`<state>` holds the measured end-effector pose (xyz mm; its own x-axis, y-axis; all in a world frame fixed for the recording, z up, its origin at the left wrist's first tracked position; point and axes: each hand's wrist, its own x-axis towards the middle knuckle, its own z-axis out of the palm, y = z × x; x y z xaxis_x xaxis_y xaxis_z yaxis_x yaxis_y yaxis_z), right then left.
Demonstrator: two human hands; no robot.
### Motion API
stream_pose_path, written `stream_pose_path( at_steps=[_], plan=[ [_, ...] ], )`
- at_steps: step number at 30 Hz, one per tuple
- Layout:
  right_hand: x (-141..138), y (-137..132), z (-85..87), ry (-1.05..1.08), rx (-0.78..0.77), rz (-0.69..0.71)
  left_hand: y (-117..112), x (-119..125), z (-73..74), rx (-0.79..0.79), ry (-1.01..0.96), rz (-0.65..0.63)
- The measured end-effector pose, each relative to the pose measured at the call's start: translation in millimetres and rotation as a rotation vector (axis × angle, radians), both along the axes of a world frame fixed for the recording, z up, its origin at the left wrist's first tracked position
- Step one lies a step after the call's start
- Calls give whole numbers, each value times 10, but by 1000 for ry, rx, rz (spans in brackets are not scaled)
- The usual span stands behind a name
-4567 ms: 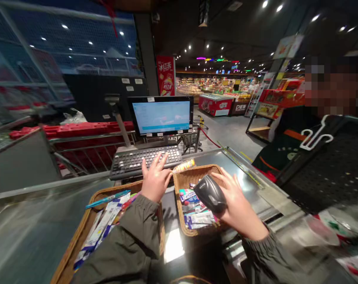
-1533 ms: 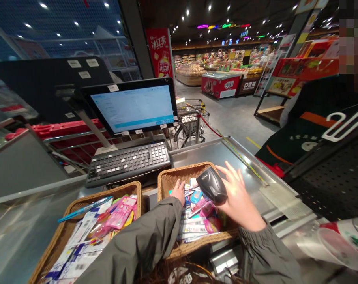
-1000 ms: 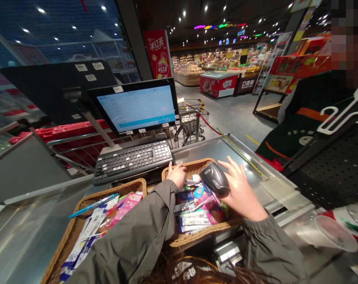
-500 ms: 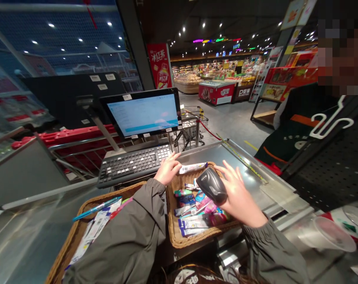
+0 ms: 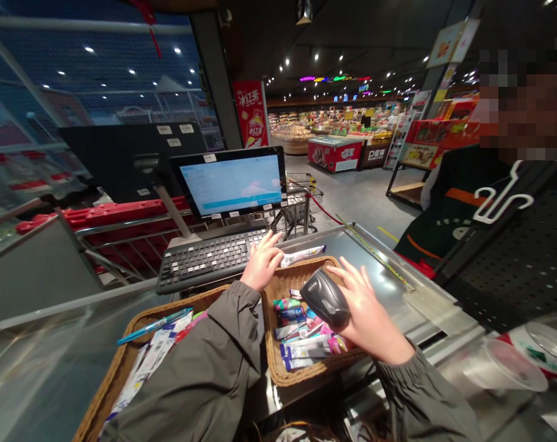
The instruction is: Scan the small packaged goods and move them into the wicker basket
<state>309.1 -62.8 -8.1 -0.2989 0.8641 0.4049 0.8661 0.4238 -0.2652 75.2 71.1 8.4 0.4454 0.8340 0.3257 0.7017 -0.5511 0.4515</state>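
Note:
My right hand [image 5: 365,307] holds a black barcode scanner [image 5: 325,299] above a wicker basket [image 5: 269,359]. Small wrapped packets and toothbrush-like packs [image 5: 306,350] fill that basket in a loose pile. My left hand [image 5: 262,261] rests at the right end of a black keyboard [image 5: 209,261], fingers stretched out and apart. Close to its thumb, a slim white packet [image 5: 303,255] lies by the basket's far rim. Beneath my left sleeve, a second wicker basket [image 5: 105,377] contains white packs [image 5: 151,353] and a blue pen-shaped item [image 5: 155,325]; the sleeve hides part of it.
A lit monitor [image 5: 232,182] stands behind the keyboard, beside a second dark screen [image 5: 131,156] seen from its back. At right are a clear plastic tub [image 5: 503,365], a white hanger [image 5: 499,199] and a person in a dark apron [image 5: 453,212]. The metal counter [image 5: 342,245] extends beyond the basket.
The view has tilted up slightly, so the scene sits a little lower. Both hands keep nearly the same places, the right one still holding the barcode scanner.

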Motion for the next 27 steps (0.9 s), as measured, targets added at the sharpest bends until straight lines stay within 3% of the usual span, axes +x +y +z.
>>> stream_pose_path(
  at_steps=[10,18,22,27],
  plan=[
    [-99,-103,27,-19,4,15,-106,-97,35,34,-26,-11],
    [-276,-186,80,-38,30,20,-193,-331,58,46,-56,6],
    [-420,-221,115,-52,52,47,-290,-599,115,42,-54,54],
    [-663,-228,146,-37,100,113,-505,-1259,154,50,-5,148]
  ],
)
